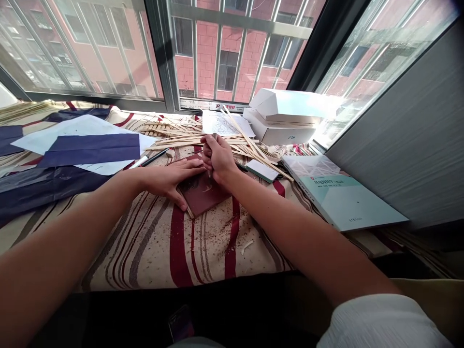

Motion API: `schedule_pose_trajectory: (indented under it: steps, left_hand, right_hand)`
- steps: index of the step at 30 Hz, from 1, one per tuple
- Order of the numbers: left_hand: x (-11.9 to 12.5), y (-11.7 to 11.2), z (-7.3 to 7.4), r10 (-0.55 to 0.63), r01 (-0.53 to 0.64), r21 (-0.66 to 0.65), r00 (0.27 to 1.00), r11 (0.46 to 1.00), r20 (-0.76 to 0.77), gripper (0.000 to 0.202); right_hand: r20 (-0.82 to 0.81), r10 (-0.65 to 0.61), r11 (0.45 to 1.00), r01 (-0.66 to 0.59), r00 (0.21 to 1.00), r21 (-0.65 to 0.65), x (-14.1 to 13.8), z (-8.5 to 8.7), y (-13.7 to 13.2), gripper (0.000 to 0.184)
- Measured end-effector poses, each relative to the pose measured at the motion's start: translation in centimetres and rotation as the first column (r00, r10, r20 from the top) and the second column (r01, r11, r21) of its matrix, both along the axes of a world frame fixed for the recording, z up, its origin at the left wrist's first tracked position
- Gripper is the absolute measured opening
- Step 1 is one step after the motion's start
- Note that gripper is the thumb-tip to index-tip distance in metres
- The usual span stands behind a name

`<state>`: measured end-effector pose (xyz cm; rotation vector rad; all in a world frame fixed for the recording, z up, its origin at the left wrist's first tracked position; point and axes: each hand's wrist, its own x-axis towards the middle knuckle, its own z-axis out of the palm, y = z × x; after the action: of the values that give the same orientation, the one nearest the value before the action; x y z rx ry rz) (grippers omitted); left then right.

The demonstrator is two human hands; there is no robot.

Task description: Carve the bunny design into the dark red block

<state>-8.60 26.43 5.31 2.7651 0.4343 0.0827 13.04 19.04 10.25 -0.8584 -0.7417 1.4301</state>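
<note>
A dark red board [203,193] lies on the striped cloth [152,241] in front of me. My left hand [170,176] rests flat on its left part, fingers stretched out, pressing it down. My right hand [216,157] is closed in a fist around a thin tool whose tip points down onto the board; the tool is mostly hidden inside the fingers. Pale shavings are scattered over the cloth around the board.
A heap of thin wooden strips [188,137] lies behind the hands. Dark blue paper sheets [90,150] and white paper lie to the left, with a pen [154,157]. White boxes [282,121] stand by the window; a book [344,198] lies right.
</note>
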Motion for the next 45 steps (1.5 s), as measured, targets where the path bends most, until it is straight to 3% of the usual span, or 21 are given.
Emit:
schedule_pose_trajectory:
  steps: [13,20,29,37,45]
  left_hand:
    - [0.3,-0.3,0.3,-0.008,0.007,-0.037,0.999,0.999,-0.033,0.146]
    - [0.9,-0.5,0.6,-0.002,0.0,-0.041,0.999,0.999,-0.039,0.142]
    - [0.4,-0.5,0.3,0.064,-0.07,-0.064,0.994,0.995,-0.089,0.152]
    - [0.7,-0.7,0.3,0.08,-0.085,-0.069,0.993,0.994,-0.083,0.158]
    - [0.4,0.1,-0.3,0.007,-0.008,-0.01,0.998,1.0,-0.064,0.143]
  right_hand:
    - [-0.096,-0.035,0.995,0.026,0.995,-0.093,-0.1,-0.7,0.3,0.057]
    - [-0.151,0.138,0.989,-0.144,0.979,-0.031,0.3,-1.0,0.3,0.066]
    - [-0.199,-0.077,0.994,0.061,0.977,-0.086,1.3,-1.0,0.4,0.064]
    - [-0.073,-0.08,0.996,0.082,0.994,0.027,0.0,-1.5,0.2,0.068]
    - [-0.05,0.091,0.995,-0.089,0.995,0.039,1.0,-1.6,0.2,0.066]
